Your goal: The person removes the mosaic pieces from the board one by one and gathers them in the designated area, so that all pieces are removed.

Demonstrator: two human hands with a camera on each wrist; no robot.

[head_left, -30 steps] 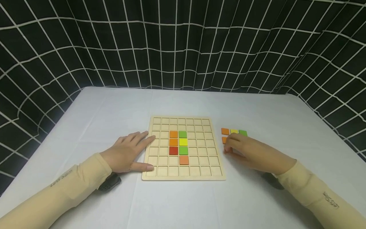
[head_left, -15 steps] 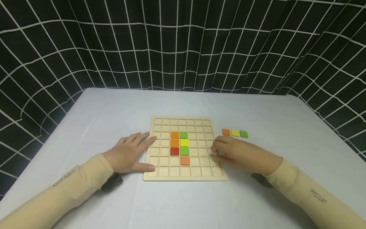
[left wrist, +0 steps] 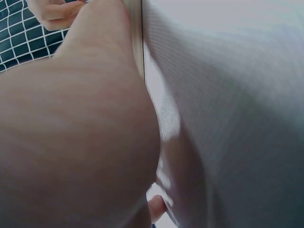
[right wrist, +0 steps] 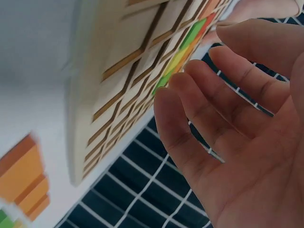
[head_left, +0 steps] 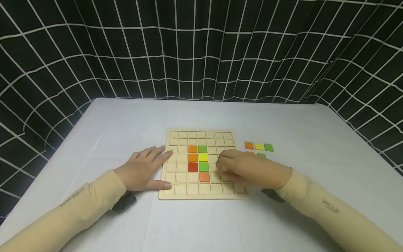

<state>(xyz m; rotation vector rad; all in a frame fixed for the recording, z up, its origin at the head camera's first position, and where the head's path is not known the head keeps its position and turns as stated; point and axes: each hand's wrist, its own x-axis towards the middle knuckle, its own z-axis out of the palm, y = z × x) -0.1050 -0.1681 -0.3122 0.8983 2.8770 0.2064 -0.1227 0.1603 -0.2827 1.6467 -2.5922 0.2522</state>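
Observation:
In the head view a wooden grid board (head_left: 176,194) holds a block of square tiles: orange, red, green and yellow, with a salmon-orange tile (head_left: 204,177) at the near end. My left hand (head_left: 141,169) lies spread at the board's left side, fingertips and thumb on its edge; its back fills much of the left wrist view. Over the right-hand columns hovers my right hand (head_left: 248,168). The right wrist view shows its fingers (right wrist: 173,118) loosely bent, a gap between thumb and fingertips, and no tile held. Some cells are hidden beneath it.
Right of the board lie loose tiles in rows, among them an orange tile (head_left: 249,145), a yellow tile (head_left: 259,146) and a green tile (head_left: 269,147); the right hand partly covers the nearer row. A white cloth (head_left: 201,224) covers the table. Behind hangs a black curtain (head_left: 201,45) with white grid lines.
My right hand has moved left from the loose tiles to over the board's right columns, uncovering tiles in the nearer row. The left hand stays at the board's edge.

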